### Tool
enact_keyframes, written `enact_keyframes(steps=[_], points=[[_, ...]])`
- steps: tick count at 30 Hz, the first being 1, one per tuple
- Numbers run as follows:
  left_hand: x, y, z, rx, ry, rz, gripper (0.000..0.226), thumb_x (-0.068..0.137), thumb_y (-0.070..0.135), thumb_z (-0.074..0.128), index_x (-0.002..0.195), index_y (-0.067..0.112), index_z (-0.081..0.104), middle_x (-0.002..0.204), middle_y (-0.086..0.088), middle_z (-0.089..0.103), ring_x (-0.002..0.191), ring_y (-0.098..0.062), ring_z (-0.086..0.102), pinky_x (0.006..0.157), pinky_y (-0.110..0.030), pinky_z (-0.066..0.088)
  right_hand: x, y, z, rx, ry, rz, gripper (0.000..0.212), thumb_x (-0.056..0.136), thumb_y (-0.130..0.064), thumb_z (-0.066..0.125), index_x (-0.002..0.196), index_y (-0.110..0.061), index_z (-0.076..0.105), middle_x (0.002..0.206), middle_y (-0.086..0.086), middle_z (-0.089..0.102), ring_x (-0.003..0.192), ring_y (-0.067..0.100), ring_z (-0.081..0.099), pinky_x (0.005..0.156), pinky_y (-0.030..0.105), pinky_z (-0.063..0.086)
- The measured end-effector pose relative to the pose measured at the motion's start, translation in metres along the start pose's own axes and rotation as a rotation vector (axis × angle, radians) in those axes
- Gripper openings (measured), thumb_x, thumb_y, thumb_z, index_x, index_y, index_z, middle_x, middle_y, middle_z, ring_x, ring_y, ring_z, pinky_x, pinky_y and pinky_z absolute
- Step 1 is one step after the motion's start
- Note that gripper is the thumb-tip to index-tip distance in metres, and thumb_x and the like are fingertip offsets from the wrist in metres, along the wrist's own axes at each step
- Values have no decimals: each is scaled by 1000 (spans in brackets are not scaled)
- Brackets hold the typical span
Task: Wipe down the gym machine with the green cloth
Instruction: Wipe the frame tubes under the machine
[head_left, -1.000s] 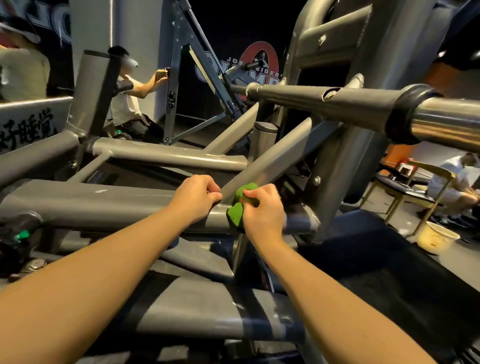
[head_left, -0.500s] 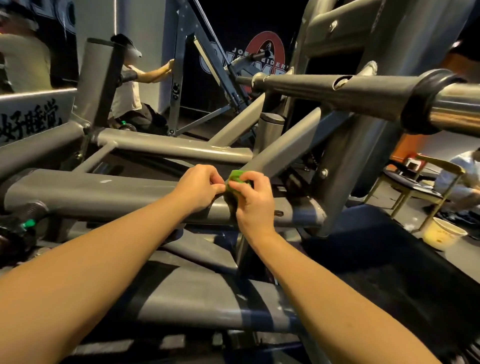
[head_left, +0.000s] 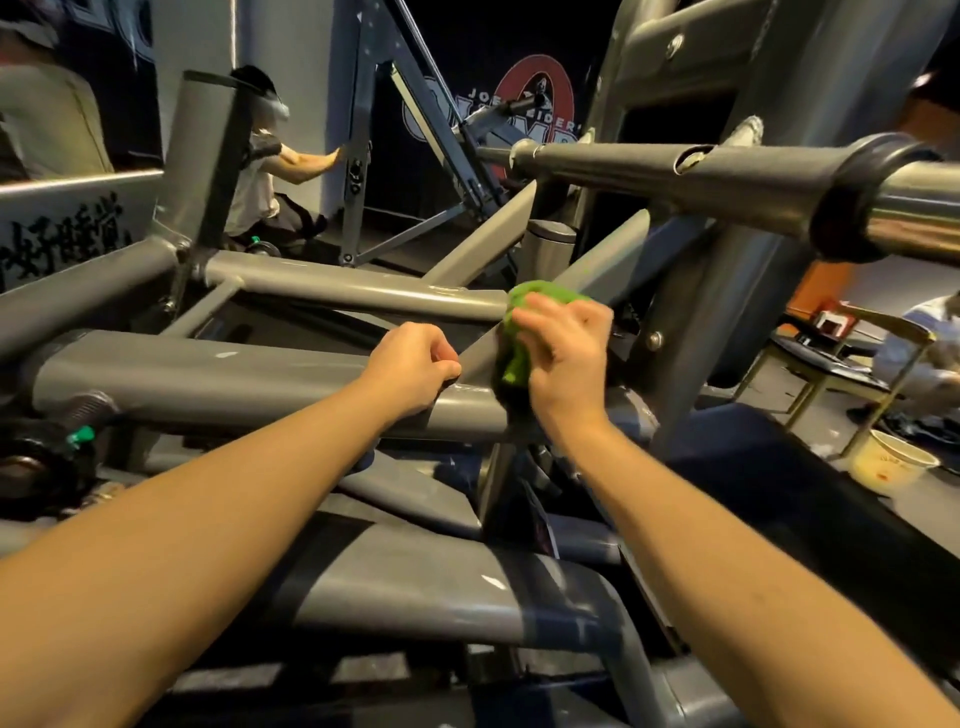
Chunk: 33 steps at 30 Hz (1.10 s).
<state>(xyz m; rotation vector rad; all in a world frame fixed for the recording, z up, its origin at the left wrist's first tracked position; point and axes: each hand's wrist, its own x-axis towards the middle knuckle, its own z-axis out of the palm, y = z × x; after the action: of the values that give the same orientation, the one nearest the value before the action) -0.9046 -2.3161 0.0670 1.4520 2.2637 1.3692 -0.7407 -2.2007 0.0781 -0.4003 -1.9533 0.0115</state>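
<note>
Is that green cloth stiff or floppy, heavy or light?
Probably floppy: the green cloth bunches and hangs in folds under the right hand against the grey frame tube. Likely light, since one hand's fingers hold it easily.

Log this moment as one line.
phase: wiping | right hand: grips green cloth against slanted frame tube | left hand: fist resting on horizontal frame tube

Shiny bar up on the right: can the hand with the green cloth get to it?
Probably yes. The right hand, gripping the green cloth, is below and left of the shiny bar, and nothing seems to block the way up.
</note>
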Motion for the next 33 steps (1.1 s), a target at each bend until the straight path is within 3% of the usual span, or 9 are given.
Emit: enact_keyframes(steps=[4, 8, 11, 15, 18, 20, 22, 28, 33], points=[[-13, -4, -4, -117, 55, 71, 15, 99, 28, 64, 108, 22, 75, 98, 7, 72, 94, -7, 65, 84, -30, 55, -34, -32, 15, 209, -191, 81, 27, 86, -3, 76, 112, -8, 76, 125, 12, 60, 117, -19, 43, 104, 7, 39], [-16, 17, -13, -493, -123, -61, 36, 99, 51, 58, 99, 19, 75, 84, 4, 72, 77, -13, 66, 69, -31, 49, -10, -45, -4, 369, -29, 294, 25, 91, -6, 73, 113, -18, 75, 116, 0, 67, 111, -5, 59, 102, 24, 50], [-15, 44, -16, -592, -211, -26, 31, 100, 50, 57, 104, 24, 75, 87, 6, 77, 83, -11, 72, 79, -34, 57, 3, -58, -17, 504, -32, 368, 30, 97, -7, 65, 124, -18, 71, 125, -4, 69, 118, 3, 62, 106, 27, 51], [-6, 66, -12, -524, -25, 16, 13, 97, 38, 68, 97, 28, 76, 90, 4, 79, 90, -14, 75, 89, -43, 60, 7, -59, -35, 571, -63, 395, 37, 100, -5, 58, 134, -17, 64, 138, -4, 64, 128, 2, 57, 109, 27, 48], [15, 82, -15, -464, 161, -20, 17, 93, 35, 72, 87, 19, 75, 85, -2, 76, 87, -22, 74, 85, -42, 60, 9, -41, -43, 389, 135, 484, 39, 101, -12, 57, 137, -23, 62, 145, -2, 57, 133, 7, 52, 110, 32, 47], [36, 100, -19, -369, 260, 16, 16, 91, 33, 73, 93, 17, 72, 90, -2, 73, 89, -24, 70, 84, -38, 57, 12, -28, -45, 255, 131, 577, 49, 102, -19, 55, 150, -28, 48, 161, 4, 37, 148, 18, 33, 120, 41, 36], [58, 124, -19, -319, 277, 90, 17, 89, 29, 75, 100, 18, 70, 96, -1, 70, 93, -21, 67, 85, -36, 55, 15, -23, -46, 205, -23, 629, 63, 104, -24, 54, 160, -33, 27, 169, 8, 14, 155, 23, 18, 125, 37, 21], [80, 170, 3, -242, -117, 348, 35, 106, 29, 53, 139, 28, 62, 114, 7, 65, 106, -12, 58, 85, -29, 46, 26, -25, -33, 122, -122, 642, 87, 99, -21, 67, 162, -35, 10, 168, 13, 17, 150, 27, 30, 119, 37, 30], [90, 131, 4, -208, -195, 295, 34, 106, 39, 51, 135, 28, 65, 107, 12, 66, 108, -14, 61, 88, -34, 45, 27, -13, -20, 63, -46, 606, 91, 94, -24, 72, 160, -39, 10, 157, 9, 40, 139, 26, 47, 112, 48, 46]])
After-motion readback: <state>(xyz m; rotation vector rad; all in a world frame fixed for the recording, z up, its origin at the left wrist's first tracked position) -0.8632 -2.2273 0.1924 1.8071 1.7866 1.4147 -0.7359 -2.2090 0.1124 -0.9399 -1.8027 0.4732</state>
